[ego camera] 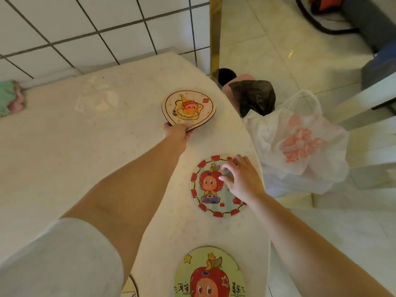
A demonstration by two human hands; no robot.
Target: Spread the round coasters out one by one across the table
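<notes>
At the far left edge of the tabletop point(64, 146), by the tiled wall point(85, 28), lies a small green and pink cloth point(10, 97). A white sleeve point(64, 260) covers the top of the left arm, which reaches across the tabletop. Just under that arm, at the near edge, a bit of one more round coaster point(130, 289) peeks out.

The left hand point(176, 133) is shut on the near edge of a small stack of coasters point(189, 109). The stack is near the far right edge of the tabletop. Its top picture is an orange face with a pointed hat on a yellow shape. I cannot tell if the stack rests on the tabletop or is held just above it.

Nearer, by the right edge, a round coaster with a red checked rim point(211, 187) lies flat. It shows a red apple-head figure. The right hand point(242, 176) is over its right side with the fingers spread. The fingertips are at the coaster, but the hand grips nothing.

At the near edge lies a third round coaster, a yellow-green one point(209, 273) with a big red apple face and stars.

Past the right edge, on the pale floor point(278, 39), sit a black bag point(255, 97) and a white plastic bag point(300, 142) with red print.
</notes>
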